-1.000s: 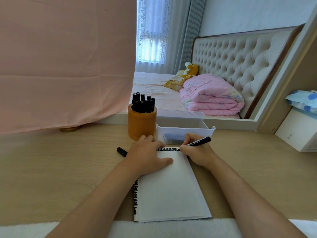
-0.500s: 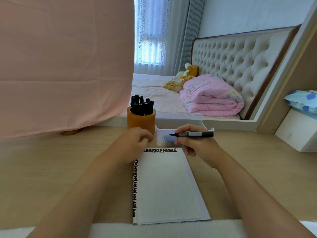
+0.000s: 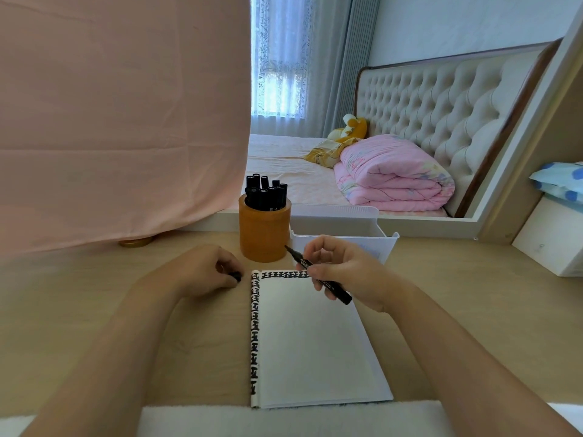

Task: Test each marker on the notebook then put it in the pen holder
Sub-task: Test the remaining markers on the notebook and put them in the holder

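Observation:
A white notebook [image 3: 312, 342] lies open on the wooden desk, with black test marks along its top and left edges. My right hand [image 3: 344, 272] holds an uncapped black marker [image 3: 318, 274] above the notebook's top edge, tip pointing up and left. My left hand [image 3: 205, 269] rests on the desk left of the notebook, its fingers closed around the black marker cap [image 3: 236, 275]. Behind them stands an orange wooden pen holder [image 3: 264, 234] with several black markers [image 3: 266, 192] in it.
A white plastic tray [image 3: 344, 228] sits right of the pen holder. A pink cloth [image 3: 120, 121] hangs at the back left over a mirror. A white box [image 3: 552, 241] stands at the far right. A white fluffy strip [image 3: 284, 421] lines the desk's near edge.
My right hand lifted the marker off the page and turned it tip up-left. My left hand left the notebook, moved left and closed on the cap that lay on the desk.

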{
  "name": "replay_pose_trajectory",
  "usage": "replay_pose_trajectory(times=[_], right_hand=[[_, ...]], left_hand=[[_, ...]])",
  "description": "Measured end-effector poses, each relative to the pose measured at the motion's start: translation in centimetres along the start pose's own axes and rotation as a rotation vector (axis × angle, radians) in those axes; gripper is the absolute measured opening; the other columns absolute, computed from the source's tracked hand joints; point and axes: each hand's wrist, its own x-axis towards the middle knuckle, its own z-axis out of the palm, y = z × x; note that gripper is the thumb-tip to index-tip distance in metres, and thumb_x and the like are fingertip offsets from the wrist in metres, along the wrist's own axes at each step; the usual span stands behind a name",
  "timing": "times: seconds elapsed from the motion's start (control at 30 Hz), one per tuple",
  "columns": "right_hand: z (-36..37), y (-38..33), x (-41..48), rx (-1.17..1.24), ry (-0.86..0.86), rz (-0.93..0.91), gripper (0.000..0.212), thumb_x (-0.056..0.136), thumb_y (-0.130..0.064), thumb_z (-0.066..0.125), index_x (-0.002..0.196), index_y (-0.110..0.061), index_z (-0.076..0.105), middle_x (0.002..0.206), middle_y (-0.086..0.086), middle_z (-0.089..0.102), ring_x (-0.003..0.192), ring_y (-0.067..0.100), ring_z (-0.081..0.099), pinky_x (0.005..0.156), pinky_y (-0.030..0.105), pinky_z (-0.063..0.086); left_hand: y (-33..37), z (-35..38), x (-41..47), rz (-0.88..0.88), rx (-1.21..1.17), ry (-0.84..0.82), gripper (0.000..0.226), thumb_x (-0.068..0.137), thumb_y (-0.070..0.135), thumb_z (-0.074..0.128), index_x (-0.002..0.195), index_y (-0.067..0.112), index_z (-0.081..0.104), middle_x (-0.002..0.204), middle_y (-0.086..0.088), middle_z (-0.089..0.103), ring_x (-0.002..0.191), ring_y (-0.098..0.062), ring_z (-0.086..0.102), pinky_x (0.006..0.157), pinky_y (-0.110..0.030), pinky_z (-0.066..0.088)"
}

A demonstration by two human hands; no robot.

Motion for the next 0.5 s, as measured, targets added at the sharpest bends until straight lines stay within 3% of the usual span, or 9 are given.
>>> replay_pose_trajectory(times=[0.07, 0.2, 0.33, 0.5], right_hand=[[0.2, -0.1, 0.2, -0.083, 0.046, 0.001, 0.022, 0.09, 0.002, 0.066, 0.102, -0.016, 0.061, 0.098, 0.015, 0.065, 0.067, 0.017, 0.057, 0.055, 0.028, 0.048], [0.6, 0.2, 0.9, -0.305, 0.245, -0.065, 0.029, 0.086, -0.007, 0.074, 0.112, -0.019, 0.07, 0.098, 0.011, 0.069, 0.07, 0.01, 0.059, 0.065, 0.02, 0.052], [0.4, 1.0, 1.1, -0.622, 0.381, -0.177, 0.021, 0.093, -0.025, 0.067, 0.109, -0.036, 0.074, 0.084, -0.013, 0.066, 0.074, 0.006, 0.058, 0.071, 0.03, 0.051], [0.4, 1.2, 0.9, -0.835, 0.388, -0.267, 0.026, 0.098, -0.024, 0.058, 0.115, -0.038, 0.072, 0.085, -0.013, 0.059, 0.083, 0.013, 0.056, 0.072, 0.039, 0.052]], left_hand=[[0.2, -0.3, -0.1, 0.04, -0.049, 0.059, 0.029, 0.09, 0.018, 0.068, 0.095, 0.046, 0.066, 0.096, 0.022, 0.067, 0.089, -0.002, 0.06, 0.075, -0.015, 0.043], [1.8, -0.3, 0.1, 0.085, -0.276, 0.225, 0.027, 0.09, 0.019, 0.069, 0.107, 0.04, 0.066, 0.093, 0.014, 0.068, 0.079, -0.005, 0.063, 0.072, -0.022, 0.046], [3.1, 0.8, 0.5, 0.121, -0.283, 0.262, 0.023, 0.084, 0.02, 0.075, 0.099, 0.036, 0.068, 0.095, 0.015, 0.067, 0.087, -0.004, 0.06, 0.075, -0.021, 0.044], [3.9, 1.3, 0.4, 0.149, -0.324, 0.257, 0.019, 0.088, 0.019, 0.071, 0.095, 0.036, 0.069, 0.089, 0.017, 0.066, 0.082, -0.002, 0.058, 0.07, -0.017, 0.04]])
